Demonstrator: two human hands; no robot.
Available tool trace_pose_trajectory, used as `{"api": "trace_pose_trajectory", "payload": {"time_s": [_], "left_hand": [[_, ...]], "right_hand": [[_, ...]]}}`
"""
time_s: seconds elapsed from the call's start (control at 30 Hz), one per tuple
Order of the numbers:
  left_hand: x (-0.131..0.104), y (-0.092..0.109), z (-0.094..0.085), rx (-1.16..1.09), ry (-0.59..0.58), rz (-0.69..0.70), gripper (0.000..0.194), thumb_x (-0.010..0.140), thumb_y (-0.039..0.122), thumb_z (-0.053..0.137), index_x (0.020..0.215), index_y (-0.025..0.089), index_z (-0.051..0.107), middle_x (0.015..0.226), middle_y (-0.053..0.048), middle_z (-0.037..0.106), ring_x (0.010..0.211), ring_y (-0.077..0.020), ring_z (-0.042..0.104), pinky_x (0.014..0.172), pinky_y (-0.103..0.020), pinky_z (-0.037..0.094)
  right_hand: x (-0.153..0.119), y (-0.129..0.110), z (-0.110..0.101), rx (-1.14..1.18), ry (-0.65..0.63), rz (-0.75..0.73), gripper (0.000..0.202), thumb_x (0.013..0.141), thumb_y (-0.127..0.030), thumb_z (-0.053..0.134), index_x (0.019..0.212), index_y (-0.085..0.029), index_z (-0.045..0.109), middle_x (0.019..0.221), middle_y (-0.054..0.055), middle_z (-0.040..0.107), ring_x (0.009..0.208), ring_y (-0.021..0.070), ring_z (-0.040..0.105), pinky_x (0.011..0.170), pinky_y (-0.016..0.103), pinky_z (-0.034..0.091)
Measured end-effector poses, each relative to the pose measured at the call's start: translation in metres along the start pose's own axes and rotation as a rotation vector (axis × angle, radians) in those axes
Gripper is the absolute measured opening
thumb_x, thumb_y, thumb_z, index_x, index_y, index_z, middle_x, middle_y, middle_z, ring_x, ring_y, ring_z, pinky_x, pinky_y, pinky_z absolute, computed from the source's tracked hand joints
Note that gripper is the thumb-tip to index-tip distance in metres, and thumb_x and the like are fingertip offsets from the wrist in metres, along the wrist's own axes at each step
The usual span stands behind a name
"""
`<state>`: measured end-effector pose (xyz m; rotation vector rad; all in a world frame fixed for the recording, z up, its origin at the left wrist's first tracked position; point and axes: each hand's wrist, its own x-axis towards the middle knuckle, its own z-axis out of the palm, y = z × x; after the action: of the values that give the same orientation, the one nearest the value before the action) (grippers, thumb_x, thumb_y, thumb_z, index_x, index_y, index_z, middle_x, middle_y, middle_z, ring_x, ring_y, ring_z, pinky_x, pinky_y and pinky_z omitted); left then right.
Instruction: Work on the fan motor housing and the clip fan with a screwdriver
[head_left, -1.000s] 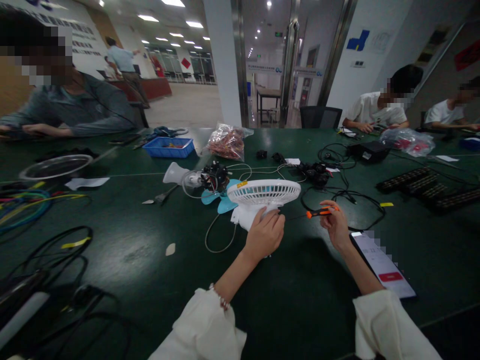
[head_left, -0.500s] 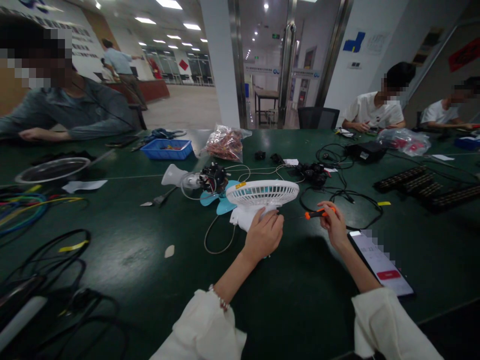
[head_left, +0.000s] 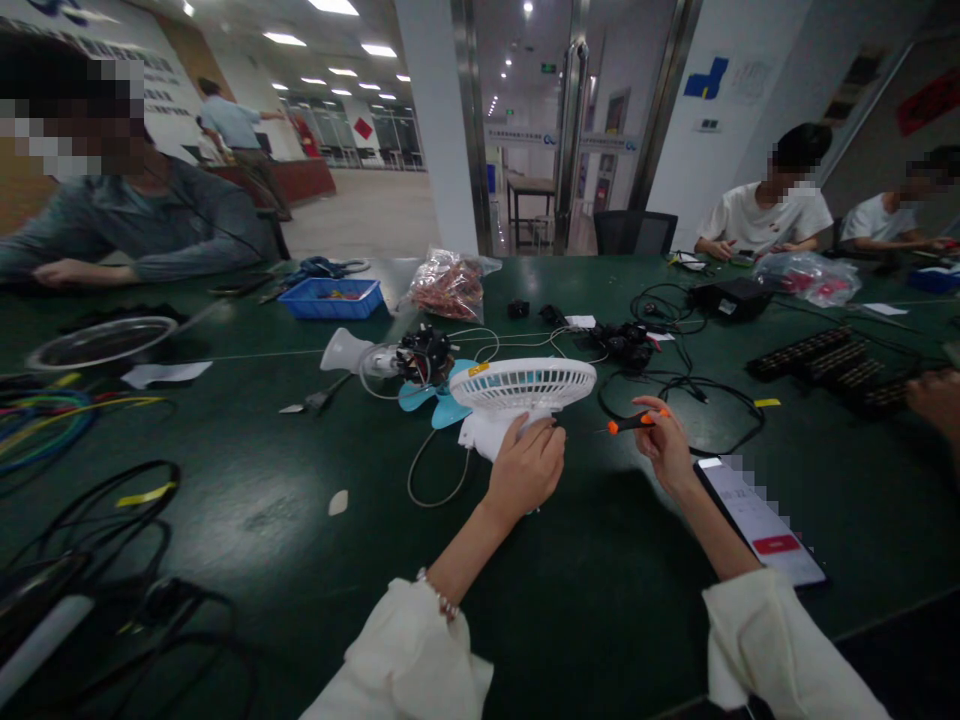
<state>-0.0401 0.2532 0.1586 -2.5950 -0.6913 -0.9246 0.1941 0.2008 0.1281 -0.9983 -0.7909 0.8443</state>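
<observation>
Gripped the white desk fan (head_left: 517, 402) at the middle of the bench (head_left: 300, 590) with the left hand (head_left: 527, 465), fingers (head_left: 544, 440) clamped on the housing (head_left: 486, 432) below the slotted guard (head_left: 525, 376). Pinched the orange-and-black screwdriver (head_left: 634, 423) in the right hand (head_left: 670, 452), fingers together on its handle, shaft directed toward the fan. Noted blue fan blades (head_left: 448, 409) just beside the guard, on its left, and a smartphone (head_left: 761, 525) flat on the bench near the right wrist (head_left: 691, 500).

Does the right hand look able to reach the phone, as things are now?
Probably yes: the phone lies close to the right hand, with nothing visible on top. However, this hand holds a screwdriver, which it may need to put down first.
</observation>
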Motion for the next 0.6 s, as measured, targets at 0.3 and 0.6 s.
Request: {"api": "trace_pose_trajectory", "payload": {"time_s": [0.3, 0.6], "left_hand": [[0.0, 0.0, 0.0, 0.009, 0.008, 0.005, 0.023, 0.091, 0.018, 0.046, 0.108, 0.014, 0.061, 0.108, -0.008, 0.07, 0.11, -0.0186, 0.06, 0.107, -0.043, 0.038], [0.003, 0.001, 0.0, 0.01, -0.01, 0.009, 0.023, 0.091, 0.017, 0.046, 0.107, 0.013, 0.061, 0.108, -0.01, 0.069, 0.111, -0.0194, 0.061, 0.107, -0.044, 0.038]], "right_hand": [[0.002, 0.001, 0.0, -0.015, 0.15, -0.006, 0.032, 0.076, -0.048, 0.07, 0.071, -0.017, 0.063, 0.047, -0.008, 0.04, 0.039, 0.0035, 0.032, 0.038, 0.018, 0.02], [0.001, 0.016, 0.014, 0.123, 0.252, 0.063, 0.043, 0.072, -0.05, 0.071, 0.057, -0.019, 0.045, 0.042, -0.012, 0.028, 0.035, 0.003, 0.022, 0.034, 0.019, 0.015]]}}
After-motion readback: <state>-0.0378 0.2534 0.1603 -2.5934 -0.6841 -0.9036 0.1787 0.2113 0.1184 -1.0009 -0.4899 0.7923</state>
